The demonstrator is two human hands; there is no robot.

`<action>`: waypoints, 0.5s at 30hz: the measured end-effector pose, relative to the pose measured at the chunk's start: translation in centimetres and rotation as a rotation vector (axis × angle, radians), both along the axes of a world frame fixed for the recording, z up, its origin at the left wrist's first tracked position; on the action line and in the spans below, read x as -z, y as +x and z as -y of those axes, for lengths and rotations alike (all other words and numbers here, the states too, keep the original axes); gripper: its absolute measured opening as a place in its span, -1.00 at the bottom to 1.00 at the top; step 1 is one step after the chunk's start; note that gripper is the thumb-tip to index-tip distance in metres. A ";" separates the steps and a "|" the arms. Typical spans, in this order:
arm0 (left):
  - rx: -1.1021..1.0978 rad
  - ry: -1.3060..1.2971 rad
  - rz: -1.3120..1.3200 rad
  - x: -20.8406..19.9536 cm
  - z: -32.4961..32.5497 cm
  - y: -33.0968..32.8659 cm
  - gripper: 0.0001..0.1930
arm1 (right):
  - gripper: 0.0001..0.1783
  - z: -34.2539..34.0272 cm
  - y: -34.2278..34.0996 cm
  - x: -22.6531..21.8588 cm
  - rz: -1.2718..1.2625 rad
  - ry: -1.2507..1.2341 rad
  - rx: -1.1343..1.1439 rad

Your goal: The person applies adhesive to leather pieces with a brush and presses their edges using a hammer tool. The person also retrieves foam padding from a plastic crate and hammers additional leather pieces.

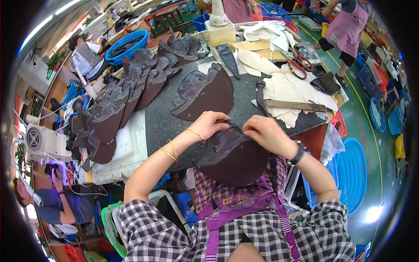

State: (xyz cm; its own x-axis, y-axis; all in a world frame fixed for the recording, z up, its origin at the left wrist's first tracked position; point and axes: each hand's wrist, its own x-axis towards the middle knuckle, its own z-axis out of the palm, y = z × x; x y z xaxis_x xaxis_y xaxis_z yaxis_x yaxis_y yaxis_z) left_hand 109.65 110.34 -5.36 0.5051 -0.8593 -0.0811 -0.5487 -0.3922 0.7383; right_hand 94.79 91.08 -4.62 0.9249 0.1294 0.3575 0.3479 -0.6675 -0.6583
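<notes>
A dark brown rounded flat piece, leather-like [238, 163], with a greyish-black ruffled edge, lies over the near table edge against my apron. My left hand [209, 126] pinches its far edge with thumb and fingers. Across from it, my right hand [268, 136] is closed on the same edge a little to the right; its fingertips are partly hidden. Just beyond, a similar brown piece [207, 96] rests flat on the dark work surface [168, 115]. More such pieces [102, 115] overlap in a row at the left.
A hammer [297, 105] lies at the right over cream cut pieces [283, 89], with red-handled scissors [297, 69] behind. A pale glue container [219, 32] stands at the back. Blue baskets [352, 174] stand low on the right. Other people [347, 26] are around the table.
</notes>
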 end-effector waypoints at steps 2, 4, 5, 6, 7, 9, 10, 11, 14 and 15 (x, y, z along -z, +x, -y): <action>0.038 -0.036 0.048 0.1 -0.2 -0.2 -0.70 | -0.90 -1.2 1.0 2.3 0.023 0.032 0.032; 0.042 -0.029 0.023 -0.3 -0.3 -0.3 -0.69 | -0.86 -2.0 1.4 3.1 0.039 0.041 0.114; 0.036 -0.022 -0.006 -0.4 -0.3 -0.3 -0.68 | -0.86 -2.3 1.5 3.1 0.039 0.039 0.126; 0.049 -0.056 -0.034 -0.3 -0.6 -0.2 -0.68 | -0.83 -2.5 1.5 2.9 -0.010 0.058 0.143; 0.048 -0.077 -0.041 -0.3 -0.8 -0.2 -0.69 | -0.80 -2.6 1.5 2.7 -0.056 0.077 0.172; 0.100 -0.090 -0.018 -1.3 -0.2 -1.0 -0.74 | -0.64 -2.5 0.4 2.1 0.022 0.107 0.215; 0.115 -0.099 -0.040 -1.3 -0.1 -0.8 -0.77 | -0.57 -2.8 0.7 2.6 0.046 0.114 0.265; 0.156 -0.112 -0.041 -1.6 0.3 -0.7 -0.79 | -0.54 -2.6 0.9 2.2 -0.002 0.115 0.261; 0.123 -0.138 0.007 -2.2 -0.3 -0.3 -0.81 | -0.65 -2.9 1.9 1.5 -0.166 0.050 0.193; 0.060 -0.140 -0.044 -2.5 -0.6 -0.3 -0.82 | -0.66 -2.9 1.9 1.3 -0.144 0.068 0.184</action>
